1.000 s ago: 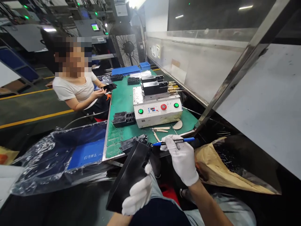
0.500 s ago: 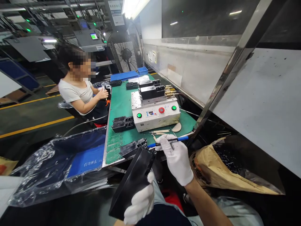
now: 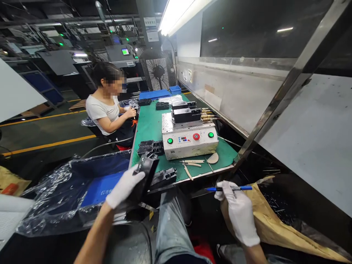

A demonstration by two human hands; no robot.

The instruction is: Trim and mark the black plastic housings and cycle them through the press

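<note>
Dim factory floor (image 3: 38, 129) with yellow lines fills the far left, rows of machinery behind it. Closer in sits a plastic-lined bin (image 3: 66, 179) with a blue sheet (image 3: 101, 187) inside. Past that, a co-worker (image 3: 103, 113) in a white top sits by the table, hands together around something small (too far off to make out). Next comes the gloved left hand (image 3: 122, 190), gripping a tilted black housing (image 3: 148, 169) with the thumb laid over it; the other fingers are mostly hidden. That housing is held up around the near left corner of the green table (image 3: 147, 123), and I can't tell if it touches anything there. More black parts (image 3: 150, 147) lie beside the white machine (image 3: 189, 143), which has a black unit (image 3: 187, 115) on top. Beige-handled pliers (image 3: 192, 164) lie in front of it, near a rounded beige piece (image 3: 212, 158). Off the table's near edge, the gloved right hand (image 3: 240, 211) has its fingers closed around a blue pen (image 3: 245, 188), tip pointing left, with a brown sack (image 3: 272, 216) at far right.
</note>
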